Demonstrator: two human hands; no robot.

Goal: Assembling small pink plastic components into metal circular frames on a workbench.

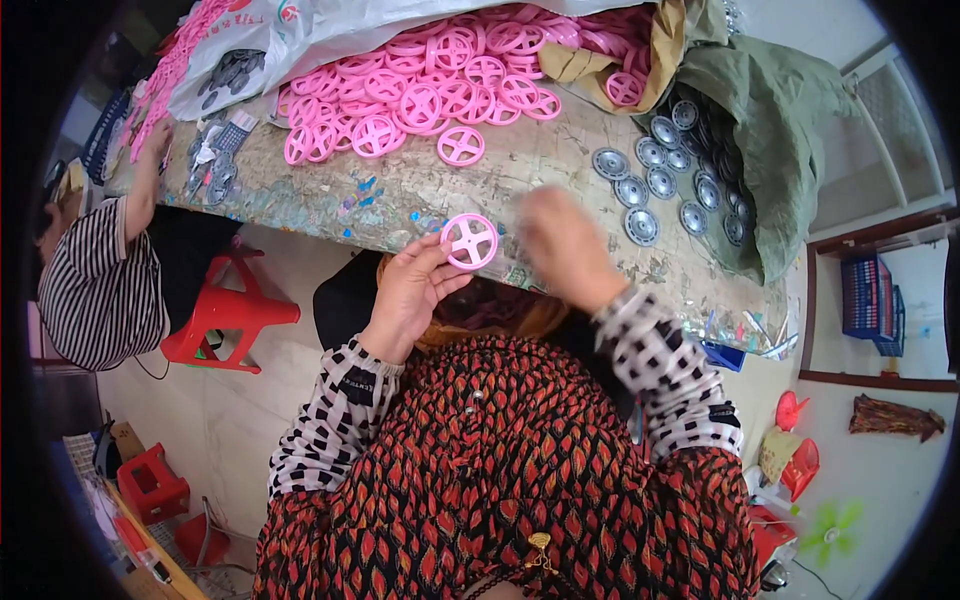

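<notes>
My left hand [412, 292] is closed on a pink plastic wheel ring [468, 242] with four spokes, pinched at its left rim just in front of the table edge. To its right, my right hand [560, 240] is over the table edge, smeared by motion; its fingers and anything in them cannot be made out. A loose pink wheel ring [460, 146] lies on the table beyond my hands, in front of a big heap of pink wheel rings [420, 104]. Round silver-grey discs [641, 226] lie right of my right hand.
A green sack [785, 130] spills more grey discs at the right. White sacking [320, 35] lies behind the pink heap on the worn table [400, 190]. At the left, a person in a striped shirt [105, 280] sits by a red stool [235, 310]. A green fan [832, 532] stands lower right.
</notes>
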